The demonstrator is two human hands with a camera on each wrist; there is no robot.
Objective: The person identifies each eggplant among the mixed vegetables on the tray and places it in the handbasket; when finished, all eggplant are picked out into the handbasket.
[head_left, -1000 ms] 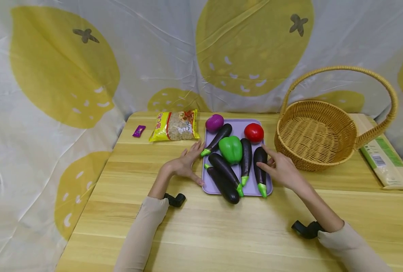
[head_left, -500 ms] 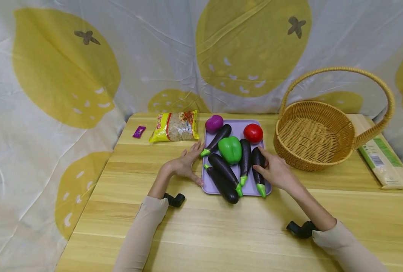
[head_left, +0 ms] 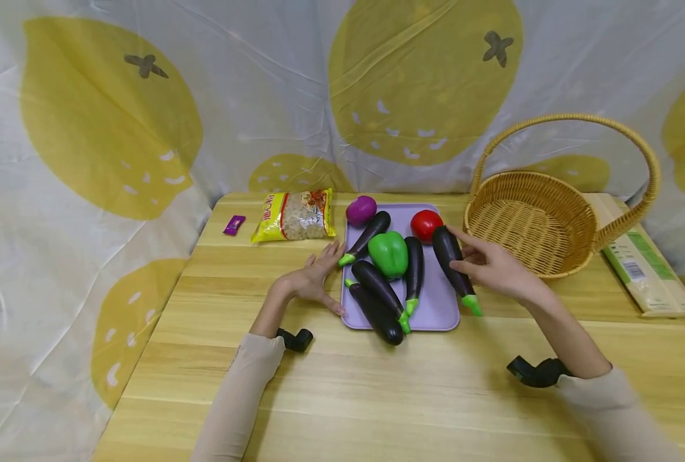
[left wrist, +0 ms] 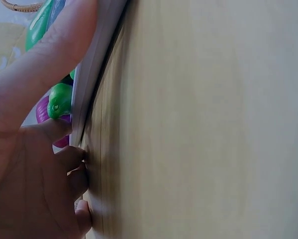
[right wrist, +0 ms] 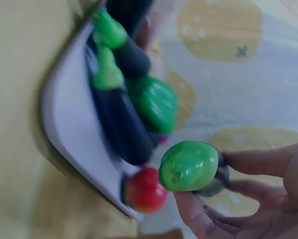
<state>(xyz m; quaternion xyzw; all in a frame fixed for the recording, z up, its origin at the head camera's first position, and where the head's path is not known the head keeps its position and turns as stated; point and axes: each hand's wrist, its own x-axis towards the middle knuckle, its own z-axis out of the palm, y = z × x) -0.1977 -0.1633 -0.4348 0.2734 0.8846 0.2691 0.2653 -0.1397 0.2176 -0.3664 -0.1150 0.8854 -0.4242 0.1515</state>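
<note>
My right hand [head_left: 495, 266] pinches a dark eggplant [head_left: 450, 260] between thumb and fingers, above the right edge of the lilac tray [head_left: 437, 314]. In the right wrist view the green stem end [right wrist: 188, 165] of that eggplant faces the camera, tray below it. My left hand [head_left: 310, 279] has its fingers spread against the tray's left side; the left wrist view shows thumb and fingertips along the rim [left wrist: 89, 74]. On the tray lie several other eggplants [head_left: 415, 264], a green bell pepper [head_left: 388, 253], a red tomato [head_left: 426, 226] and a purple onion [head_left: 361, 210].
A wicker basket [head_left: 535, 224] with a tall handle stands right of the tray. Behind it on the right lies a flat green-and-beige package [head_left: 645, 269]. At the back left are a yellow food bag [head_left: 294, 215] and a small purple wrapped candy [head_left: 234, 224].
My right hand has gripped the rightmost eggplant and lifted it off the tray, up and to the right. My left hand has stayed at the tray's left side.
</note>
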